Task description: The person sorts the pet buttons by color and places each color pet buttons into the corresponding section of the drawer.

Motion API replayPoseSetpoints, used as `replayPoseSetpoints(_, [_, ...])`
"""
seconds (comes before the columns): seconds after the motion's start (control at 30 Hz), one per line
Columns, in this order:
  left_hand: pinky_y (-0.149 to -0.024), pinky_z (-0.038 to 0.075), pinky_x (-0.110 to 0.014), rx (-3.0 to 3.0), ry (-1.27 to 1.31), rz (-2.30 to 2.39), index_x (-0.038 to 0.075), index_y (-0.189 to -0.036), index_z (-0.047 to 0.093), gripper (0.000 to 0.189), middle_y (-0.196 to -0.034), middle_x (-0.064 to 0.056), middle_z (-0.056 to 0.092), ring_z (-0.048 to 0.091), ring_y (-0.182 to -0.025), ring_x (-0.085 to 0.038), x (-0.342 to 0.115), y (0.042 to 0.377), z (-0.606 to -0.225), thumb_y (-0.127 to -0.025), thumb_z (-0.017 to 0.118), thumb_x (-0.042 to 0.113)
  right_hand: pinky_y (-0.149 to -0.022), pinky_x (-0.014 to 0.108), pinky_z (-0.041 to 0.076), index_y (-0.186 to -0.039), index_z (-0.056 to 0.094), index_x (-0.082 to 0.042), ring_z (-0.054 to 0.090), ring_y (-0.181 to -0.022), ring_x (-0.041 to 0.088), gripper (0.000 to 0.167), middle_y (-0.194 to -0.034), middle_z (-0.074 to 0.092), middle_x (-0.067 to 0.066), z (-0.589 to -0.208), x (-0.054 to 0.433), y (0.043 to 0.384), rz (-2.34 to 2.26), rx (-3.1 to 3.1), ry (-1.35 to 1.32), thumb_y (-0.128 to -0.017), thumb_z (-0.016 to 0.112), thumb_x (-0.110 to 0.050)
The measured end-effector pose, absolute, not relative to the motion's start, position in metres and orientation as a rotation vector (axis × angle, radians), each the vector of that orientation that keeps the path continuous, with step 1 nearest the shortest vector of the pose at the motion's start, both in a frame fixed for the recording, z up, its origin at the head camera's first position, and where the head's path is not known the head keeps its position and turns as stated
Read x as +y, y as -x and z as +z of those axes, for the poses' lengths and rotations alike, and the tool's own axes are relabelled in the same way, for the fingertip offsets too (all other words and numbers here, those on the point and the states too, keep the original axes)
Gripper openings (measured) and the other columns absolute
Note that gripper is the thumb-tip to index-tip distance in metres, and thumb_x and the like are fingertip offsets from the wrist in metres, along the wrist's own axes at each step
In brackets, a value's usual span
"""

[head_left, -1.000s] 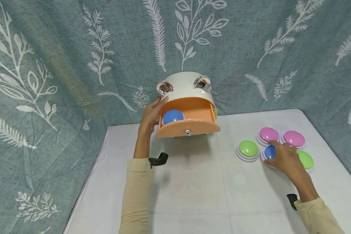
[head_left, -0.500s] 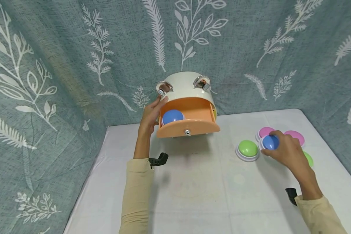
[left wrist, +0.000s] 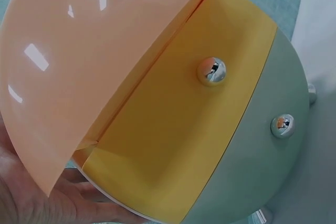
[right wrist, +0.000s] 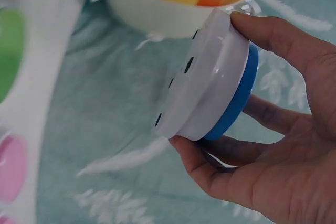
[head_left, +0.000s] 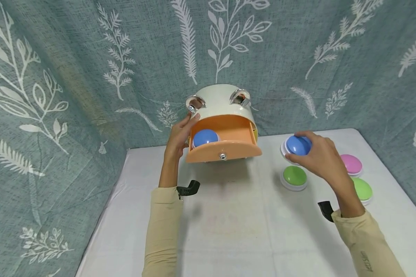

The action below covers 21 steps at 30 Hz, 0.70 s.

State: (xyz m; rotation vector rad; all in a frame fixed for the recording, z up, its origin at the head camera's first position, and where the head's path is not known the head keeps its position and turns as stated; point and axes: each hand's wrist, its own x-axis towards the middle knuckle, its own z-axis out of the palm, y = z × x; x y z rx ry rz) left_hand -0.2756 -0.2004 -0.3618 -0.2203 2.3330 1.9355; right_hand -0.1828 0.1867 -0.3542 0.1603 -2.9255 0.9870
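My right hand [head_left: 320,157] pinches a blue dome-topped push button [head_left: 299,145] by its white base, raised off the table. In the right wrist view, the white base of this button [right wrist: 205,77] is tilted, its underside with dark slots facing left, thumb and fingers at opposite edges. My left hand [head_left: 178,136] holds the left side of a white, rounded drawer cabinet [head_left: 218,100]. Its orange top drawer [head_left: 235,129] is pulled out, with another blue button [head_left: 205,137] at the left inside. In the left wrist view a yellow drawer [left wrist: 168,114] and a green drawer [left wrist: 252,166] below are closed.
A green button [head_left: 294,176] stands on the white-covered table [head_left: 228,231] in front of the raised one. Farther right sit a pink button [head_left: 351,164] and a second green button [head_left: 363,188]. A patterned grey-green curtain [head_left: 152,57] hangs behind the cabinet.
My right hand has lifted the blue button from among the others and carried it left and toward the back. The left hand and the cabinet have stayed put.
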Motion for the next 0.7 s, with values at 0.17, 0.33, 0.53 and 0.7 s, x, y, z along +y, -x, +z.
replayPoseSetpoints(0.17, [-0.113, 0.049, -0.061, 2.337, 0.219, 1.927, 0.037, -0.162, 0.033, 0.082, -0.172, 0.02, 0.026, 0.03, -0.16, -0.025, -0.202, 0.277, -0.362, -0.093, 0.066, 0.068, -0.099, 0.072, 0.053, -0.147, 0.055, -0.008, 0.058, -0.126, 0.055, 0.071, -0.146, 0.058, 0.031, -0.329, 0.16, 0.194, 1.109, -2.835, -0.25, -0.089, 0.083, -0.037])
replayPoseSetpoints(0.33, [-0.106, 0.052, -0.054, 2.344, 0.204, 1.93, 0.038, -0.163, 0.033, 0.082, -0.173, 0.019, 0.026, 0.037, -0.156, -0.025, -0.202, 0.278, -0.361, -0.093, 0.065, 0.068, -0.101, 0.066, 0.054, -0.142, 0.061, -0.011, 0.062, -0.124, 0.046, 0.065, -0.143, 0.063, 0.023, -0.309, 0.133, 0.207, 1.164, -2.744, -0.368, -0.087, 0.085, -0.036])
replayPoseSetpoints(0.53, [-0.116, 0.045, -0.064, 2.329, 0.206, 1.951, 0.036, -0.163, 0.033, 0.081, -0.173, 0.019, 0.026, 0.028, -0.161, -0.027, -0.203, 0.278, -0.362, -0.094, 0.065, 0.066, -0.104, 0.061, 0.054, -0.141, 0.064, -0.01, 0.063, -0.124, 0.042, 0.065, -0.142, 0.064, 0.02, -0.299, 0.104, 0.225, 1.153, -2.744, -0.488, -0.085, 0.086, -0.033])
replayPoseSetpoints(0.7, [-0.116, 0.044, -0.065, 2.333, 0.214, 1.931, 0.038, -0.163, 0.032, 0.081, -0.174, 0.015, 0.024, 0.028, -0.162, -0.028, -0.202, 0.276, -0.362, -0.095, 0.064, 0.067, -0.102, 0.058, 0.057, -0.141, 0.064, -0.009, 0.064, -0.122, 0.041, 0.068, -0.14, 0.065, 0.022, -0.301, 0.091, 0.237, 1.14, -2.805, -0.558, -0.083, 0.088, -0.033])
